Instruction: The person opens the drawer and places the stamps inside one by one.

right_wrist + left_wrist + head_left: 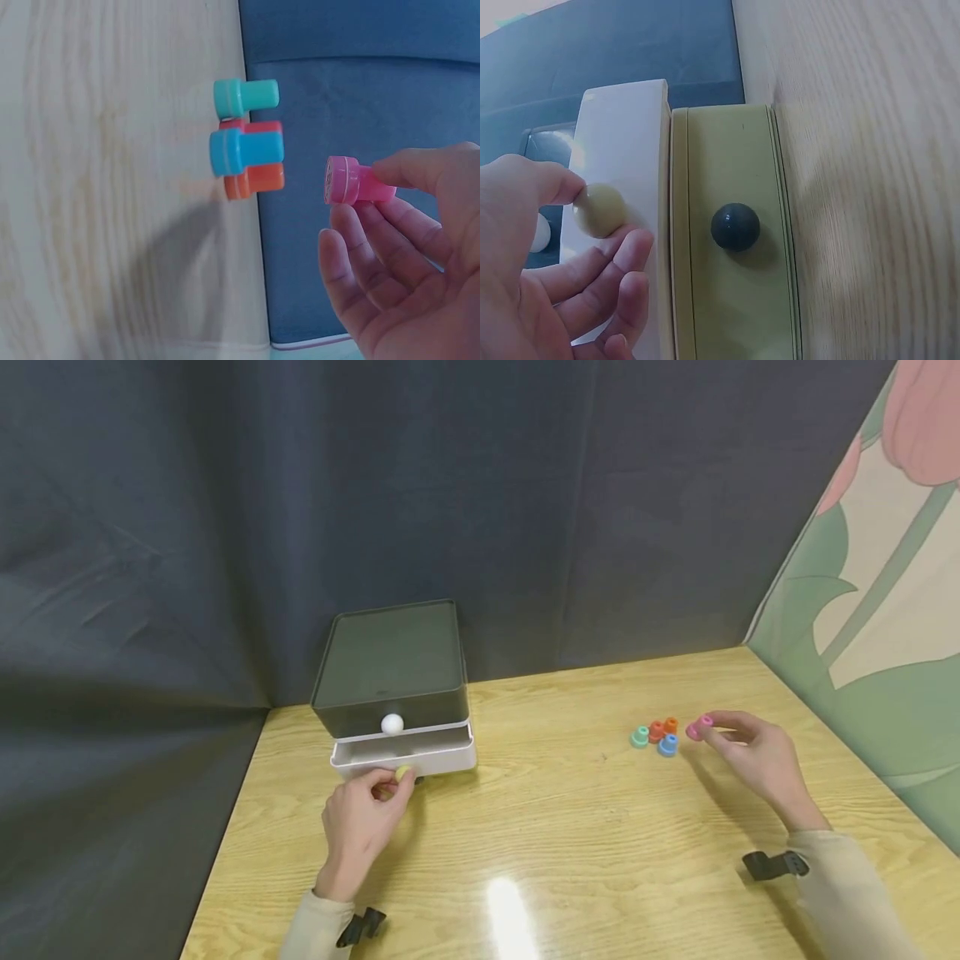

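My left hand [362, 820] pinches the round yellow knob [600, 210] of a white drawer [450, 760], which stands pulled out of a small dark drawer cabinet [397, 647]. The part of the drawer's inside that shows holds nothing. Above it, a white knob [392, 724] sits on the dark upper front. In the left wrist view, a yellowish drawer front [735, 157] with a black knob [735, 226] lies alongside the white one. Over on the right, my right hand [761, 764] holds a pink toy stamp [352, 181] between thumb and fingers, raised off the table.
Left of the pink stamp, a green stamp [639, 737], a red stamp [656, 732], an orange stamp [671, 726] and a blue stamp [667, 745] stand close together on the wooden table [570, 827]. A dark curtain [510, 527] hangs behind; a flowered panel [862, 602] borders the right side.
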### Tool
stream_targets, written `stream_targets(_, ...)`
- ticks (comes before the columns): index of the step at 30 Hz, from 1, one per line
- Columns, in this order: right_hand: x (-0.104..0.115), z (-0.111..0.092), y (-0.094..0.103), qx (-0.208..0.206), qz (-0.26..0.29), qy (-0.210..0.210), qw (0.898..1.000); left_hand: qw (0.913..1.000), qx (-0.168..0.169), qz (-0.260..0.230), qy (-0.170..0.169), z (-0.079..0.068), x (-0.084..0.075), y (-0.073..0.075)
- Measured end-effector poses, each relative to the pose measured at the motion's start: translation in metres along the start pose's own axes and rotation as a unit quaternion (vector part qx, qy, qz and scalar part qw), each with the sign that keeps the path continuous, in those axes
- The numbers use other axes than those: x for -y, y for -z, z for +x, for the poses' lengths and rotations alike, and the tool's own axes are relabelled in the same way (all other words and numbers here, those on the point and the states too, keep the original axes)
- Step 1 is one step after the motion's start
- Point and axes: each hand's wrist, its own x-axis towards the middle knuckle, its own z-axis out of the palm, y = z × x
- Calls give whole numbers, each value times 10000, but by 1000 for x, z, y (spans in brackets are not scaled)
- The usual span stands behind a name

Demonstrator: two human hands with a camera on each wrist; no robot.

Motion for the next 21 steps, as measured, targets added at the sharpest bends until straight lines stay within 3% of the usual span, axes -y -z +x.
stream_targets(21,31,-4,-6,-50,281,404,9988,9993,217,297,34,-27,-1,15)
